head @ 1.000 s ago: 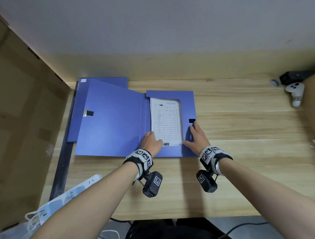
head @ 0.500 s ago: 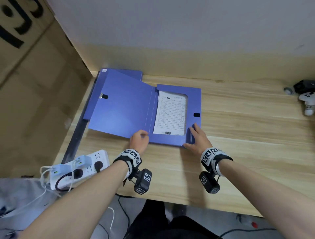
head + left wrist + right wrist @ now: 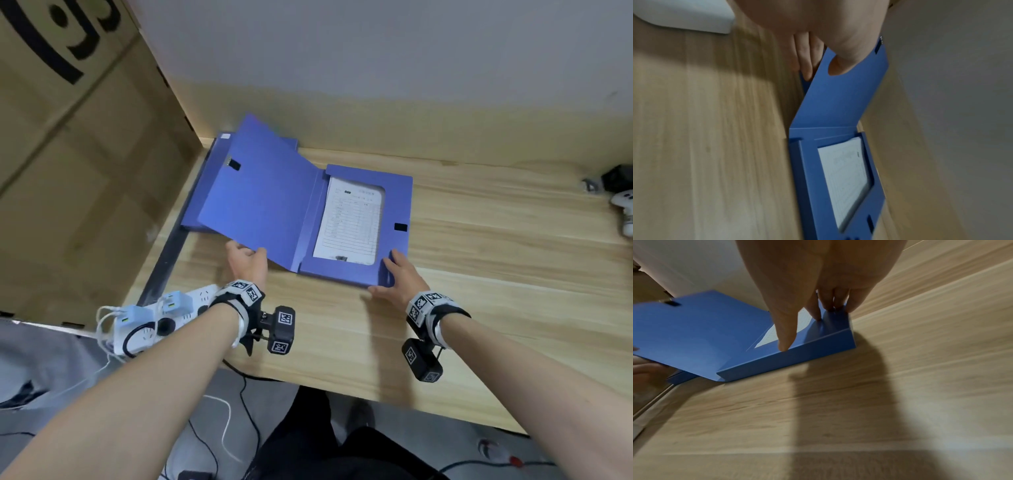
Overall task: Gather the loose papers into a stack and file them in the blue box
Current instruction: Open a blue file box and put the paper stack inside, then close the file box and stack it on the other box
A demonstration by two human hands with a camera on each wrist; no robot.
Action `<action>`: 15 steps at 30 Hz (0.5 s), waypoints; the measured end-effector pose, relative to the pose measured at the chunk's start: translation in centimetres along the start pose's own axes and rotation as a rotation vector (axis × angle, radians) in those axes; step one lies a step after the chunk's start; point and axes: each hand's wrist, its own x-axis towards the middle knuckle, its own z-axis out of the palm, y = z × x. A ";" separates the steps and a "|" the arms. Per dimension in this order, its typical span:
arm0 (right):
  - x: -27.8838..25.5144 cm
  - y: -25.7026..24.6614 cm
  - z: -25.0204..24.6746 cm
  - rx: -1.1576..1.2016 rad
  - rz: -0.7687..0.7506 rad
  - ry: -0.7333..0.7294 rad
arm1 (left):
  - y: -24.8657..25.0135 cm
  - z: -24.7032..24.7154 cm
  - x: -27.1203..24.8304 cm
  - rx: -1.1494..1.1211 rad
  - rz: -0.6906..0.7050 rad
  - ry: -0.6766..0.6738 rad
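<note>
We lift the file box's lid.
Our left hand pinches the blue lid; our right hand, fingers straight, presses the file box holding papers.

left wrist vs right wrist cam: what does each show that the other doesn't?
Left wrist only: the left hand pinching the raised lid, thumb on its inner face, fingers behind; a white object's corner.

Right wrist only: the right hand with straight fingers pressing the blue box at its near right corner, thumb over the front edge; the box's front wall.

Both: the papers lying in the box, the lifted lid, the wooden table.
</note>
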 end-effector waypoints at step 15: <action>-0.7 0.4 -5.7 0.695 0.067 0.086 | 3.7 5.3 -6.3 0.668 0.605 -0.615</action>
